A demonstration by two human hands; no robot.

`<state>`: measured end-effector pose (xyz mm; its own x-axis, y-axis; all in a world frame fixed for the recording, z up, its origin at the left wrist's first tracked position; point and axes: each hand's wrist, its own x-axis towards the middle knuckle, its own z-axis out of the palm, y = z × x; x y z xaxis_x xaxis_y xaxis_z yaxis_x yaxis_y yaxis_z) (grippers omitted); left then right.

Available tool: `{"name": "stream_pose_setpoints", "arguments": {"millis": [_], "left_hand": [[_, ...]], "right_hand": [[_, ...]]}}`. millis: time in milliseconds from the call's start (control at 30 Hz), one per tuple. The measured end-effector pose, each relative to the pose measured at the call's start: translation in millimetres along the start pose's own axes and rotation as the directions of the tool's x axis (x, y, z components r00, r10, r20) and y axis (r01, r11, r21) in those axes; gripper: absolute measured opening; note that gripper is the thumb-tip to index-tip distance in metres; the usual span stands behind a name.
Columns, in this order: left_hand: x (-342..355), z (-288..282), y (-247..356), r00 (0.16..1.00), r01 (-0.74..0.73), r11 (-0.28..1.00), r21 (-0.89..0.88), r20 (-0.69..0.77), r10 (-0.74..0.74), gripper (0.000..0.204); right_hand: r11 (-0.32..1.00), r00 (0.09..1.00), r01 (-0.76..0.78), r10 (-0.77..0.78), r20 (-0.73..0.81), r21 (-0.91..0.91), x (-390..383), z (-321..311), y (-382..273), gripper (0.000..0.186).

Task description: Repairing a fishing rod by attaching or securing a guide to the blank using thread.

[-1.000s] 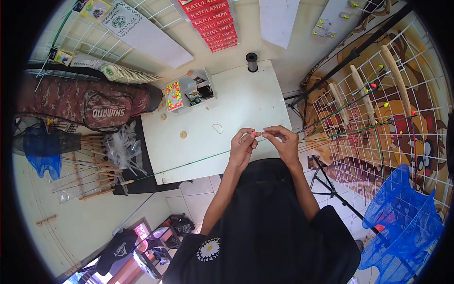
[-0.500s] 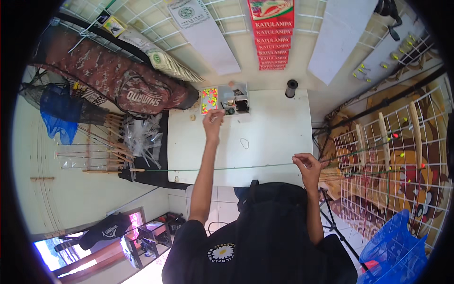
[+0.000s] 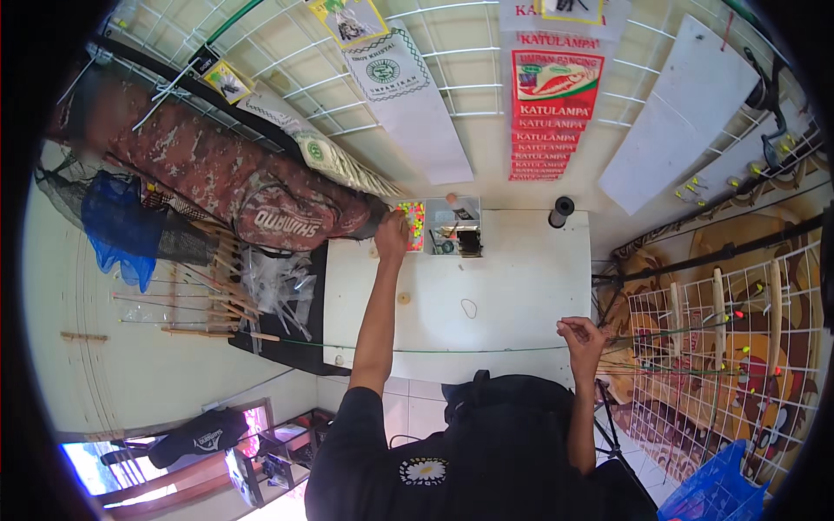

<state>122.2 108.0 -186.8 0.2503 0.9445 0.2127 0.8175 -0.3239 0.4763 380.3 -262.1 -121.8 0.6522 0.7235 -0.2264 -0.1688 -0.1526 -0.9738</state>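
My left hand [image 3: 393,236] reaches to the back left of the white table [image 3: 521,278]. Its fingers are drawn together at the left edge of a clear box [image 3: 470,208], beside many small neon pieces [image 3: 417,227]; whatever they may hold is too small to make out. Over the table's right edge, my right hand [image 3: 584,339] has thumb and fingertips pinched together, their contents unclear. A thin green rod [image 3: 469,352] crosses the near side of the table and passes at or behind that hand. A thin loop [image 3: 469,308] lies mid-table, with a small tan ring [image 3: 402,299] left of it.
A dark cylinder [image 3: 561,212] stands at the table's back right corner. A camouflage rod bag [image 3: 287,213] and wooden-handled rods [image 3: 234,304] crowd the left. Red packets [image 3: 552,113] hang on the wall grid behind. A rod rack [image 3: 717,321] leans at the right.
The view has shifted, so the scene sits lower in it. My left hand has moved left along the box toward its neon pieces, uncovering the tan ring. My right hand stays pinched near the table's right edge.
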Motion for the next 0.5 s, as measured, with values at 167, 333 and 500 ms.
{"name": "stream_pose_setpoints", "arguments": {"millis": [167,333,500], "left_hand": [[27,7,0,0.996,-0.025,0.977,0.210,0.088,0.006,0.024],[36,18,-3,0.995,0.003,0.973,0.231,0.095,-0.026,0.023],[36,21,-11,0.990,0.069,0.976,0.208,0.108,-0.093,0.018]], "right_hand": [[0.999,1.000,0.008,-0.008,-0.019,-0.031,10,5,-3,0.011],[1.000,0.998,0.003,-0.004,-0.063,-0.010,14,5,4,0.011],[1.000,0.998,-0.010,0.010,-0.070,-0.003,11,4,4,0.011]]}}
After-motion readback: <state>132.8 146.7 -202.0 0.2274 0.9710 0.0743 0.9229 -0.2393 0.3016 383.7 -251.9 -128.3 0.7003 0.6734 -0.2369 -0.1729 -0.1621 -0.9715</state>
